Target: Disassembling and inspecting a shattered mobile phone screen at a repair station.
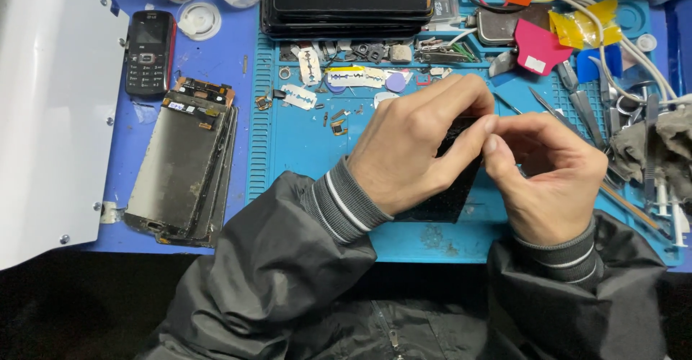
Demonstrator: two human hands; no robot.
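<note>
sleeves: grey jacket sleeves (pixel 288 259) with striped cuffs are coming in from the bottom edge.
left hand: left hand (pixel 414 147) is curling over the top of a black phone panel (pixel 443 198), fingers closed on it, index fingertip meeting the other hand's thumb.
right hand: right hand (pixel 551 180) is pinching at the panel's upper right edge, fingers bunched tight; can't tell what, if anything, is between the fingertips.
panel: it's sitting over the middle of the blue work mat (pixel 303 151), mostly hidden under the left hand.
mat clutter: razor blades (pixel 299 97), tiny screws and scraps are lying just beyond the hands.
left side: a stack of stripped screens (pixel 180 165) is lying on the blue table (pixel 205 61), a white panel (pixel 43 108) beside it.
right side: tweezers (pixel 584 111), a grey rag (pixel 659 147) and white cables are piling up.
far edge: black keypad phone (pixel 148 51), a pile of dark phones (pixel 349 3), pink pick (pixel 537 49).
</note>
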